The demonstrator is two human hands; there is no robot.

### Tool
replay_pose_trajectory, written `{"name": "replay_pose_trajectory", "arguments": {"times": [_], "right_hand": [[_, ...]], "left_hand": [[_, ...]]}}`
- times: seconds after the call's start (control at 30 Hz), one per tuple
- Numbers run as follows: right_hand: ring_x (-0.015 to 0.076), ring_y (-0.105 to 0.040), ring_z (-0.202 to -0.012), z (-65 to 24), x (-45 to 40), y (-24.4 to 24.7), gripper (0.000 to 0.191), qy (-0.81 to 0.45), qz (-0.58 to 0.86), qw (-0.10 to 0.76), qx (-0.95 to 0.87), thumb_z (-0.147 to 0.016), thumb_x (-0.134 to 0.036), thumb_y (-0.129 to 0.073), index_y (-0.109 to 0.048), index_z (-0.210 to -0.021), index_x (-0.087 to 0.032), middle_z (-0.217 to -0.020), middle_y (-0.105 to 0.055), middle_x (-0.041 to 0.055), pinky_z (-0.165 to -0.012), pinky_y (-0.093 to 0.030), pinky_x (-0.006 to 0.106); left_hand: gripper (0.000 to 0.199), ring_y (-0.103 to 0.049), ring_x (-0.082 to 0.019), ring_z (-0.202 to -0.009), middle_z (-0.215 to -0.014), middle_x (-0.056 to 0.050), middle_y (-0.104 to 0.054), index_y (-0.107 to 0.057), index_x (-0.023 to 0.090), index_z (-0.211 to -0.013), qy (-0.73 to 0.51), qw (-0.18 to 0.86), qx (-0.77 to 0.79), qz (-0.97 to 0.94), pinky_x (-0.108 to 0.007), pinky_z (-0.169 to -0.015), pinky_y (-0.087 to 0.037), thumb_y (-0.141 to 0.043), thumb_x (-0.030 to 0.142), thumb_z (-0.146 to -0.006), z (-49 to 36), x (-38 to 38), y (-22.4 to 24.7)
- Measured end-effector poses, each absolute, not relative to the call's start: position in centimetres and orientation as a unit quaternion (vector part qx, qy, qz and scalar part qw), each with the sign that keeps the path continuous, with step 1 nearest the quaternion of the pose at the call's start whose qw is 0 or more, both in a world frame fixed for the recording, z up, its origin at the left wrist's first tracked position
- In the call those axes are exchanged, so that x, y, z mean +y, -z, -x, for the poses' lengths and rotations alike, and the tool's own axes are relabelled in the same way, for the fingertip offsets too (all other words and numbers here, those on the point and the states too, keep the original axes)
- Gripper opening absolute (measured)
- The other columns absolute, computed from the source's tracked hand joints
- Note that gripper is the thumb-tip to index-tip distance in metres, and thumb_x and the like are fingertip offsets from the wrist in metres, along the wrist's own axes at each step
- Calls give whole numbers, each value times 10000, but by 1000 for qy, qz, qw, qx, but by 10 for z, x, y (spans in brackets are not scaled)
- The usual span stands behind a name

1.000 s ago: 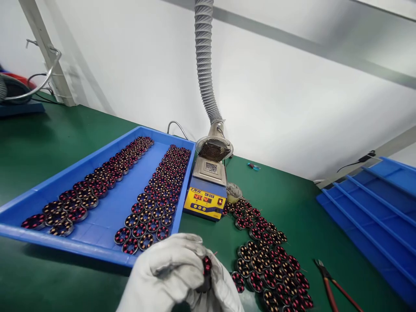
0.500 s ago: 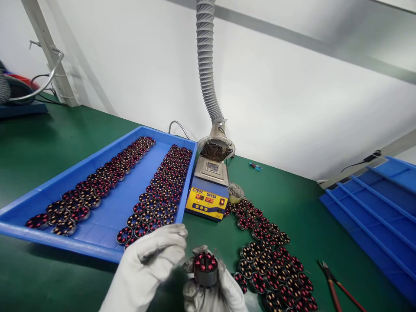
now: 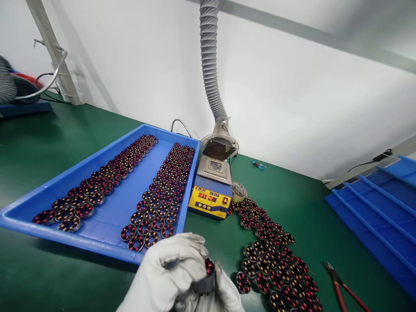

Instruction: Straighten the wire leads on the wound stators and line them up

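Note:
Both hands wear white gloves, with grey smudges on the fingers. Low in the middle, my right hand (image 3: 228,289) is closed around a motor stator (image 3: 206,284), a dark ring with red windings, tilted. My left hand (image 3: 169,271) has its curled fingers over the stator's left and upper side, closed on it; the fingertips are partly hidden. Just behind lies a blue tray (image 3: 121,208) holding two bands of similar stators, some with red and some with copper-coloured windings. More loose stators (image 3: 276,277) lie on the green table right of my hands.
A yellow-and-blue solder pot (image 3: 209,203) with a lit display stands beyond my hands, under a grey extraction hose (image 3: 209,60). Red-handled cutters (image 3: 339,288) lie at the right, near a blue ribbed panel (image 3: 377,221). A crumpled grey lump (image 3: 239,190) sits beside the pot.
My left hand has moved right and closed over the stator in my right hand. The stator has turned and tilted. The view has shifted slightly.

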State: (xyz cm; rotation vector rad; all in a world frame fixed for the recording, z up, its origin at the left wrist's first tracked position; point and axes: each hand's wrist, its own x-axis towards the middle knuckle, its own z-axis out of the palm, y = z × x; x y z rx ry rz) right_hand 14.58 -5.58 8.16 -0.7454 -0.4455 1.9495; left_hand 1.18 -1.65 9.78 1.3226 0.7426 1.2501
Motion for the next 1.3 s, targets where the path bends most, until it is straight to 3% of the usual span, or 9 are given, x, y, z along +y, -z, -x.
{"name": "replay_pose_trajectory", "arguments": {"times": [0.1, 0.23, 0.4, 0.53, 0.73, 1.0, 1.17, 1.23, 1.3], "right_hand": [[204, -688, -736, -148, -56, -84, 471, -814, 296, 469, -175, -651, -566, -702, -697, -934, -190, -842, -733, 86, -701, -544, 365], [194, -686, -714, -150, -56, -90, 416, -810, 294, 477, -175, -644, -524, -731, -698, -917, -211, -866, -733, 72, -684, -555, 360], [225, -686, -746, -144, -55, -92, 501, -798, 301, 488, -187, -640, -505, -742, -664, -1033, -205, -855, -719, 86, -696, -565, 409], [192, -686, -690, -143, -55, -86, 413, -782, 298, 520, -169, -595, -418, -805, -686, -928, -206, -847, -723, 70, -711, -560, 389], [168, -690, -673, -146, -58, -90, 354, -770, 302, 541, -151, -595, -388, -813, -705, -884, -214, -840, -741, 66, -645, -559, 295], [251, -685, -795, -146, -56, -86, 416, -765, 324, 523, -190, -603, -432, -794, -681, -926, -196, -810, -722, 89, -706, -565, 429], [236, -686, -784, -145, -56, -81, 396, -591, 404, 646, -264, -568, -394, -825, -677, -878, -195, -861, -727, 95, -702, -569, 368], [213, -682, -811, -141, -60, -78, 348, -460, 457, 687, -327, -575, -307, -834, -689, -884, -237, -951, -720, 77, -701, -567, 317], [218, -660, -912, -136, -67, -75, 309, -328, 495, 698, -401, -603, -214, -814, -706, -883, -287, -1020, -703, 50, -762, -556, 316]], "left_hand": [[91, -664, -195, -818, -752, 5, -709, -706, 267, -617, -577, 563, 384, -451, -197, -760, -522, -648, 231, -677, -9, -20, -102], [155, -618, -223, -982, -967, -20, -694, -728, 284, -726, -491, 541, 479, -487, -208, -842, -488, -692, 232, -585, -4, -29, -112], [79, -637, -254, -864, -796, -45, -689, -718, 261, -619, -492, 588, 424, -482, -291, -766, -527, -650, 220, -621, -13, -32, -115], [156, -644, -213, -794, -806, -9, -668, -706, 267, -633, -561, 619, 350, -423, -201, -579, -505, -608, 147, -614, -14, -31, -115], [222, -580, -209, -1024, -994, 6, -672, -719, 309, -767, -512, 574, 468, -436, -212, -894, -433, -696, 195, -578, -7, -34, -115], [128, -611, -203, -814, -791, -28, -674, -723, 271, -705, -480, 577, 326, -575, -261, -783, -486, -622, 194, -722, -7, -24, -108], [159, -608, -184, -914, -881, 14, -687, -720, 306, -715, -532, 511, 385, -555, -192, -810, -484, -621, 181, -725, 8, -22, -120], [167, -585, -197, -1015, -1023, 11, -668, -714, 318, -862, -522, 542, 430, -500, -187, -817, -489, -687, 228, -723, 9, -25, -111], [411, -568, -232, -1066, -1136, -20, -630, -638, 323, -1084, -463, 639, 422, -446, -231, -804, -516, -755, 279, -693, 3, -28, -98]]}}
